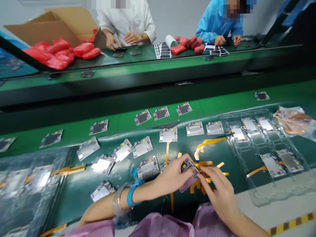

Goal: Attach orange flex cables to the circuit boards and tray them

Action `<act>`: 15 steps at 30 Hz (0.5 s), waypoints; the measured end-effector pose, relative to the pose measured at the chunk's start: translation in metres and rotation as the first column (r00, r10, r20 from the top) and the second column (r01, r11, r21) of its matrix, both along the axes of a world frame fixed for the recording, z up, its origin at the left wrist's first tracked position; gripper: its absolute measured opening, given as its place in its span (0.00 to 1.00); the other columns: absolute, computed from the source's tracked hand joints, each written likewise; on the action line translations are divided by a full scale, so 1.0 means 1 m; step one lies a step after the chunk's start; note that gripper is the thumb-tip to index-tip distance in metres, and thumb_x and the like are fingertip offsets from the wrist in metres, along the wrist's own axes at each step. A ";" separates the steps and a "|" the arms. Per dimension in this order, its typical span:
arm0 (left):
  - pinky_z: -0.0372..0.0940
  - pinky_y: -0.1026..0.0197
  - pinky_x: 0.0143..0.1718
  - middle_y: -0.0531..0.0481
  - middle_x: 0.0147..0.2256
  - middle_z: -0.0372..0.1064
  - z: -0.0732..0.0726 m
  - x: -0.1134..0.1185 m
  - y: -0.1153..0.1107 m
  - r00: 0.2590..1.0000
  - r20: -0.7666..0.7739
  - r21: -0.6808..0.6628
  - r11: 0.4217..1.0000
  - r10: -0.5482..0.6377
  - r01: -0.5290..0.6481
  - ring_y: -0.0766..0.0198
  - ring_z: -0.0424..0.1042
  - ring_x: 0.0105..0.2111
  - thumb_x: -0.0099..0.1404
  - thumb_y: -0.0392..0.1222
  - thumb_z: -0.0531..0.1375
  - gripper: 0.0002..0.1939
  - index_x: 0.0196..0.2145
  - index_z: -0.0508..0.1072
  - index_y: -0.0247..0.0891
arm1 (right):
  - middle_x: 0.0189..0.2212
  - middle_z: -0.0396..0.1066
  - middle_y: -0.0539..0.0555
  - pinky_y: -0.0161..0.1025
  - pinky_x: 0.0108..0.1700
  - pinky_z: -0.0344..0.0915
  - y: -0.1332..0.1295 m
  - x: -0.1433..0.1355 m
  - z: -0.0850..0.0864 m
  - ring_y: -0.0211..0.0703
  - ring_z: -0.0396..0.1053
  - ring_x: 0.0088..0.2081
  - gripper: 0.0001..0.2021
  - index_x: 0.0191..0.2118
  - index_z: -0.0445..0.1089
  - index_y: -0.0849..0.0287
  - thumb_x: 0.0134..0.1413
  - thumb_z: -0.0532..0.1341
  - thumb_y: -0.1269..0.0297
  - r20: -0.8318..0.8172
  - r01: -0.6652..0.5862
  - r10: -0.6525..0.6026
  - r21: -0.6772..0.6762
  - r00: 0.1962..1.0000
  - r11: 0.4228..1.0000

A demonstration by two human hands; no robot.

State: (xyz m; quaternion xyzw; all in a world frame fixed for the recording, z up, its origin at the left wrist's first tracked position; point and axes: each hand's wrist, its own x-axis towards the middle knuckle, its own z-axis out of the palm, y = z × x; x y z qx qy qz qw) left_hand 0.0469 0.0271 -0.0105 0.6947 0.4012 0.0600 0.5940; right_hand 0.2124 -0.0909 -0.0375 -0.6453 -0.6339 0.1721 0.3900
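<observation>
My left hand (pixel 171 176) is closed around a small circuit board (pixel 187 164), holding it tilted above the green mat, with the thumb across it. At the board's right edge, my right hand (pixel 219 189) pinches the end of an orange flex cable (pixel 205 163); the fingertips partly hide where cable and board meet. Several loose orange flex cables (pixel 196 188) lie under and beside my hands. Just left of my left hand is a board with a silver shield (pixel 148 168). A blue strap (pixel 131 195) circles my left wrist.
More boards (pixel 142 147) lie across the mat. Clear plastic trays with boards flank me, a right tray (pixel 255 194) and a left tray (pixel 60 164). A green belt (pixel 120 115) carries spaced boards. Beyond it, two people work near red bundles (pixel 58 54) and a cardboard box (pixel 49 29).
</observation>
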 end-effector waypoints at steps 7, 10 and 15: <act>0.68 0.58 0.36 0.47 0.37 0.74 0.001 0.013 -0.031 0.960 -0.095 0.416 0.866 -0.263 0.279 0.57 0.76 0.34 0.70 0.39 0.50 0.05 0.41 0.65 0.41 | 0.30 0.70 0.52 0.36 0.35 0.64 -0.004 0.011 0.025 0.41 0.68 0.32 0.08 0.32 0.69 0.59 0.60 0.56 0.74 -0.127 -0.186 0.152 -0.328 0.980 0.926; 0.69 0.52 0.49 0.42 0.49 0.72 0.003 0.018 -0.026 0.966 0.014 0.516 0.829 -0.258 0.214 0.52 0.74 0.48 0.69 0.43 0.55 0.12 0.49 0.64 0.41 | 0.22 0.67 0.48 0.33 0.29 0.58 -0.014 0.037 0.019 0.36 0.63 0.24 0.09 0.26 0.65 0.59 0.56 0.60 0.66 -0.425 -0.140 -0.115 -0.524 0.898 0.840; 0.66 0.48 0.57 0.42 0.60 0.65 0.001 0.013 -0.005 0.991 0.073 0.540 0.840 -0.110 0.054 0.51 0.67 0.59 0.72 0.46 0.53 0.16 0.55 0.63 0.45 | 0.22 0.67 0.49 0.30 0.22 0.44 -0.045 0.115 -0.022 0.32 0.56 0.20 0.20 0.27 0.63 0.59 0.48 0.62 0.44 -0.517 0.257 -0.656 -0.643 0.549 0.722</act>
